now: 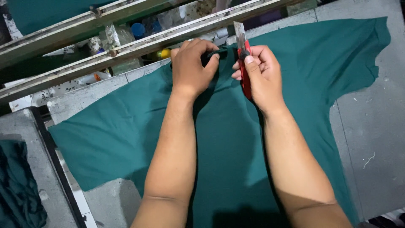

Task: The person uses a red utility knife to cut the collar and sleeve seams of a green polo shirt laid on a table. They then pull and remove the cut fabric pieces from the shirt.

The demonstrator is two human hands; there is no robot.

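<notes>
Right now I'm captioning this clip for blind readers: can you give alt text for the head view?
Two bare hands work at the collar of a green T-shirt spread flat on a grey table: the left hand pinches the neckline while the right hand holds a red utility knife, blade extended, beside it. Metal rails cross behind the table.

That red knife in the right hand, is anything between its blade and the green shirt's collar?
Nothing visible. The red utility knife in the right hand sits right beside the collar of the green T-shirt, which the left hand pinches.
</notes>
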